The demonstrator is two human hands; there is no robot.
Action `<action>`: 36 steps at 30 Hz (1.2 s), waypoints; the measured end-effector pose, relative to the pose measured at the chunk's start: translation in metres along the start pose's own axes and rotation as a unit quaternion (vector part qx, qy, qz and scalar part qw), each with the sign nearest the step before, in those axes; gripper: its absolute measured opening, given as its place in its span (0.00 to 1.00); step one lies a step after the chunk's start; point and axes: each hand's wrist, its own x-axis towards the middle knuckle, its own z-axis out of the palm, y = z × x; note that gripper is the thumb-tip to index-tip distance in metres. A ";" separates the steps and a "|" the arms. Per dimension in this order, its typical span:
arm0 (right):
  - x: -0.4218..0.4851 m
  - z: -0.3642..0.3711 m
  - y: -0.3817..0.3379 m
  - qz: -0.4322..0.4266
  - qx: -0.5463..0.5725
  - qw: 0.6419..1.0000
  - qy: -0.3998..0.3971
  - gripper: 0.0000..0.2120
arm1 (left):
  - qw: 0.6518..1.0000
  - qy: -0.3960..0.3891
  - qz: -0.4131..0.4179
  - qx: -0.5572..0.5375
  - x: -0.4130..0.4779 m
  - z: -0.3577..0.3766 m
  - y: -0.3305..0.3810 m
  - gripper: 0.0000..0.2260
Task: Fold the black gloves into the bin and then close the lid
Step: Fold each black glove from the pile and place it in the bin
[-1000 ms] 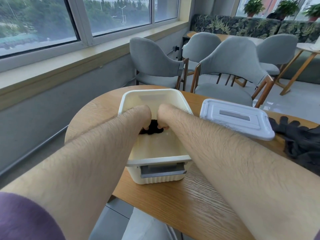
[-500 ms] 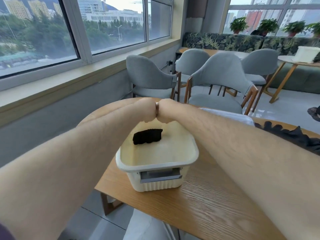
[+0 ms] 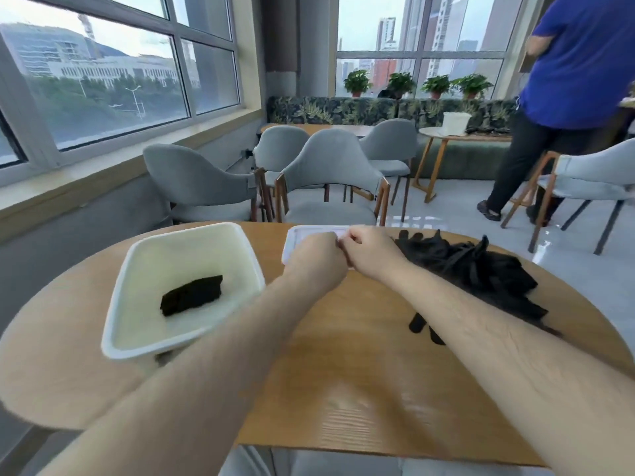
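Observation:
A cream open bin [image 3: 137, 255] stands on the left of the round wooden table [image 3: 360, 365]. One folded black glove [image 3: 192, 295] lies on its floor. Beyond the bin to the right lies the white lid [image 3: 292, 242], flat and mostly hidden by my hands. My left hand [image 3: 316, 259] and my right hand [image 3: 371, 250] are side by side over the lid, knuckles touching and fingers curled in, with nothing visible in them. A loose pile of black gloves [image 3: 474, 269] lies just right of my right hand, with some fingers poking out under my right forearm.
Grey chairs [image 3: 330, 173] stand behind the table's far edge. A person in a blue top [image 3: 567, 80] stands at the far right beside another chair [image 3: 591, 180]. A second small table holding a white bin [image 3: 455, 123] is in the background.
Both hands have come up out of the bin and moved right, over the lid, leaving the folded glove inside. My view has swung up and to the right.

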 end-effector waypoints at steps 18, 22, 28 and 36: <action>-0.043 0.074 0.103 -0.015 -0.134 0.981 0.138 0.07 | 0.987 0.075 0.090 -0.105 0.006 0.136 -0.060 0.14; -0.040 0.046 0.116 0.093 -0.325 0.910 0.239 0.17 | 0.987 0.075 0.110 -0.096 0.004 0.138 -0.062 0.11; -0.037 0.019 0.142 0.139 -0.274 0.917 0.253 0.12 | 0.987 0.060 0.119 -0.096 0.003 0.136 -0.059 0.11; -0.046 0.039 0.114 -0.134 0.080 0.956 0.248 0.07 | 0.872 -0.044 -0.020 -0.488 -0.008 0.120 -0.043 0.11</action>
